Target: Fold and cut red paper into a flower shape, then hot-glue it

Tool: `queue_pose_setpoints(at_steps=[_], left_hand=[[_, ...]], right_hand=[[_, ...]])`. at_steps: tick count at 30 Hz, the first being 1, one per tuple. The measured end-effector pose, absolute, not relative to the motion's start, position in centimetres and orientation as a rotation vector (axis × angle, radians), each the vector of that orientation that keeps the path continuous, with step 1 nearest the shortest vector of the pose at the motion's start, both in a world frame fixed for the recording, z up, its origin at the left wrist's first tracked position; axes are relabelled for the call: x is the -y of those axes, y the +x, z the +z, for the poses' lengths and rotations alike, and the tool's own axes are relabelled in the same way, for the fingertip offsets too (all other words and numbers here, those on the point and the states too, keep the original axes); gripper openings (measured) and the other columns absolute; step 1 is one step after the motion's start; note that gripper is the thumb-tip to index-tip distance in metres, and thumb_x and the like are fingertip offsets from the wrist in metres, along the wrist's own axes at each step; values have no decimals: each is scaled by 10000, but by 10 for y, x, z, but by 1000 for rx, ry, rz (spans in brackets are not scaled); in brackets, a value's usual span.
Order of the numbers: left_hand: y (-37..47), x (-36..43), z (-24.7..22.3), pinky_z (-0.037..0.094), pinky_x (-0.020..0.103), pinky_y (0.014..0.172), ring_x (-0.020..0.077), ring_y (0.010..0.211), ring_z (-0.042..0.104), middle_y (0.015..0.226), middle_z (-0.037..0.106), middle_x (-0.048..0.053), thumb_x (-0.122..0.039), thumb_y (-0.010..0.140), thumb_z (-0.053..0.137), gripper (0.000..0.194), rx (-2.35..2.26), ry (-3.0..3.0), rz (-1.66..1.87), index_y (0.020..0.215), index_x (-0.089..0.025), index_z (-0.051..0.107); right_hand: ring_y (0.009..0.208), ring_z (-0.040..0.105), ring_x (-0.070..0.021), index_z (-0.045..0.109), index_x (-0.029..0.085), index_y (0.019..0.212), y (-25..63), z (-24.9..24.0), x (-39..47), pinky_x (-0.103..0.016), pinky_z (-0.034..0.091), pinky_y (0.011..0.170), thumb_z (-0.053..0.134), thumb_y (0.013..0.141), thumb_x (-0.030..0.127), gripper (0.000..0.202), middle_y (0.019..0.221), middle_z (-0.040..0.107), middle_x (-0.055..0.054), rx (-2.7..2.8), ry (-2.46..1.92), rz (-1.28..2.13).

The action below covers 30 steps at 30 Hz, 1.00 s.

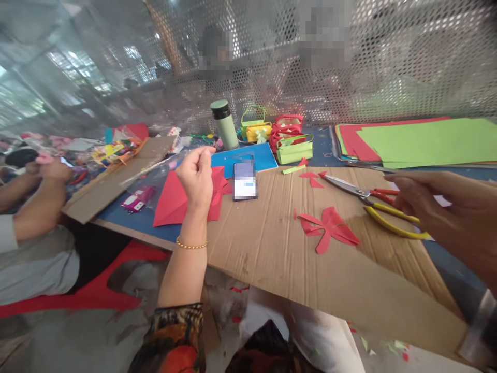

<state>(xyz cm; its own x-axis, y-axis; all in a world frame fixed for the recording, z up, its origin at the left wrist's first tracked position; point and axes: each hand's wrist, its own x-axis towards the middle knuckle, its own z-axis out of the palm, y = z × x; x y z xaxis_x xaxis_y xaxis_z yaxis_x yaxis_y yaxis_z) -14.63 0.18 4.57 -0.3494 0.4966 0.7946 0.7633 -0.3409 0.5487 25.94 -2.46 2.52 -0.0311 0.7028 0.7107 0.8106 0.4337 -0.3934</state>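
Note:
My left hand (196,173) is raised above a folded red paper (171,202), its fingers curled in; whatever they may hold is hidden. My right hand (446,207) is at the right, thumb and fingers drawn together, with a thin silver blade-like piece (373,167) by its fingertips; the grip is unclear. Close to it, scissors (353,190) with red and yellow handles lie on the cardboard (267,243). A cut red paper shape (326,228) and small red scraps (311,179) rest left of the scissors. A phone (245,180) with a lit screen lies between the hands.
Green sheets (435,142) are stacked at the back right. Small paper baskets (294,149) and a green flask (225,127) stand along the mesh. Another person's arms (46,189) are at the left, near a cardboard strip (116,178) and a purple packet (139,199).

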Motion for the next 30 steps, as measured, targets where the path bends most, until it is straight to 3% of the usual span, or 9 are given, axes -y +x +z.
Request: queue_pose_setpoints(at_steps=[6,9,20,25,27,30], left_hand=[[-144,-10,39,530,255,697,162,895,712,884,763,32,-290,1038,487,290,1693,-1643,-1704,920,-226,744],[-142,-10,39,520,260,677,153,840,698,891,776,34,-275,1021,483,286,1730,-1678,-1669,915,-226,744],[-152,-17,36,550,303,804,189,943,731,940,788,49,-248,1017,482,280,1737,-1648,-1668,943,-216,750],[-149,-19,39,532,391,789,215,822,735,833,796,52,-263,918,518,268,1675,-1564,-1624,799,-218,754],[-148,-19,38,482,434,767,251,842,737,764,766,65,-299,902,548,259,1649,-1580,-1689,765,-221,754],[-146,-18,36,438,450,721,279,904,757,731,745,51,-398,1015,484,360,1714,-1737,-1490,820,-270,758]], right_hand=[[429,709,-163,787,154,799,258,31,14,-195,362,334,610,990,347,324,524,732,-36,1831,-986,-431],[397,680,-146,761,169,765,258,31,10,-200,342,336,590,989,335,328,512,725,-26,1838,-944,-465],[417,653,-157,730,240,735,264,28,8,-242,397,415,611,920,404,275,513,710,-27,1782,-1156,-369],[547,696,-170,707,231,729,265,51,15,-285,511,558,586,949,445,330,602,730,-39,1584,-1182,-293],[564,666,-162,697,239,788,274,64,16,-303,525,575,526,1011,466,362,646,725,-35,1402,-1161,-160],[638,652,-164,690,270,1010,296,83,24,-338,544,624,535,1027,341,172,818,746,-26,1297,-1091,-73]])
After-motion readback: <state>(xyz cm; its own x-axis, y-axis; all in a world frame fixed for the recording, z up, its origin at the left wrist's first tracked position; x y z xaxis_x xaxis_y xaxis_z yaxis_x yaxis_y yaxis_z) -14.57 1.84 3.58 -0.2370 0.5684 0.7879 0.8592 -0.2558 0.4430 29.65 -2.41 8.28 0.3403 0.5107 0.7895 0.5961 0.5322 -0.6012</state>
